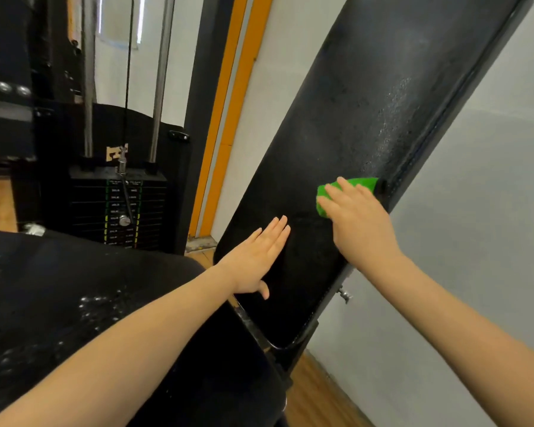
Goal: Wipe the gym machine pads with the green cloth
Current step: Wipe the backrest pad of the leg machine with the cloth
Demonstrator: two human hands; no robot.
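Setting: gym corner, pale wall [490, 195], black weight stack [117, 208].
Cloth: crumpled green cloth [356, 186] near long black textured back pad's [352, 118] right edge.
Right hand [358, 220]: flat grip pressing cloth, wiping.
Left hand [259, 260]: straight fingers on pad, probably steadying it.

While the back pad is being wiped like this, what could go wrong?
The green cloth sits near the right edge of the back pad, under the right hand; it might slip off the edge. The left hand rests flat on the pad and may smudge it. White specks on the seat pad might be missed.
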